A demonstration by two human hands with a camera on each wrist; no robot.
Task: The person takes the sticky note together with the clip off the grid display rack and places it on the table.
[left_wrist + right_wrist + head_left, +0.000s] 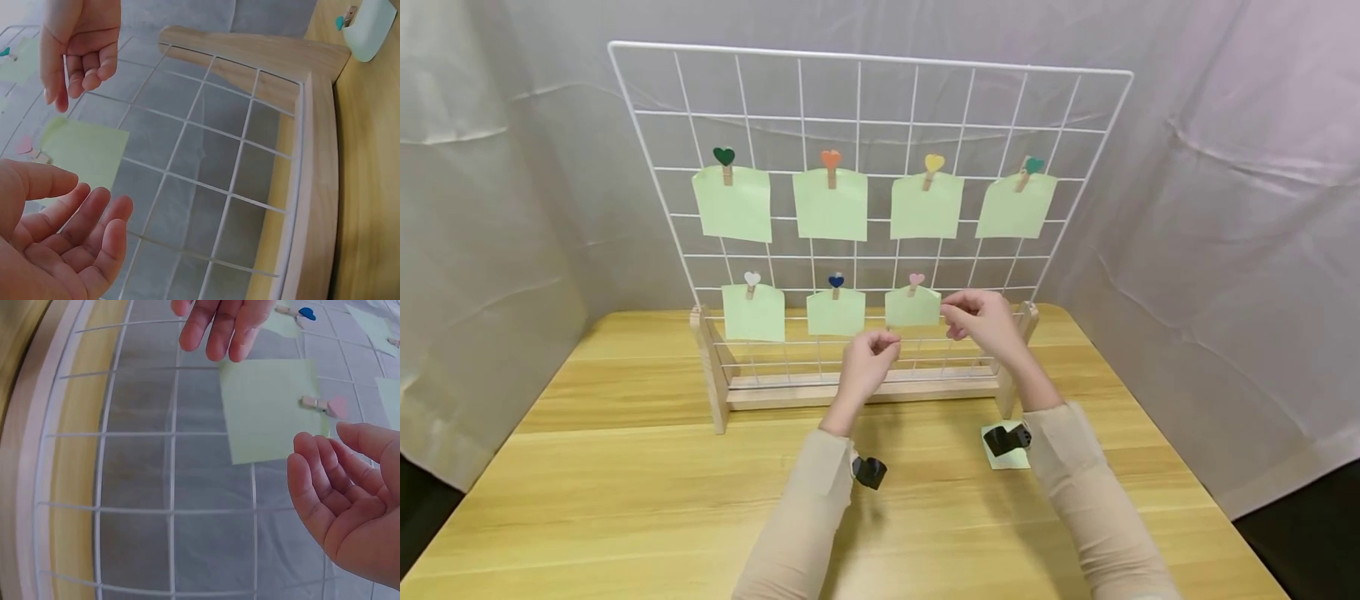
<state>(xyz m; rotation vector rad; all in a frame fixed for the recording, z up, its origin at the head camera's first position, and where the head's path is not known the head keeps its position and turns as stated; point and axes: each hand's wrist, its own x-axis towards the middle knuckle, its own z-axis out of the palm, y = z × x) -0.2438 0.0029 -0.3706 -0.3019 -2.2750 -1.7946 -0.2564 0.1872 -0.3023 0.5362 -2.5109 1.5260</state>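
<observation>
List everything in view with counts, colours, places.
Clipped sticky notes: 7, pale green, four above three, on grid
Heart clothespins: 7, dark green, orange, yellow, teal, white, blue, pink, on notes
Loose sticky note: 1, pale green, table
Loose heart clothespin: 1, teal, by that note
Wire grid: 1, white, in stand
Stand: 1, pale wood, on table
Table: 1, yellow wood-grain, beneath
Curtain: count unclear, grey, behind
Wrist cameras: 2, black, at cuffs
Sleeves: 2, beige, forearms
Left hand, right hand: 2, bare, near pink-clipped note

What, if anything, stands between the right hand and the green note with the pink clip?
Nothing visible does. In the head view, the right hand is close to the right edge of the green note; whether they touch is unclear. The left hand is lower, not between them.
</observation>
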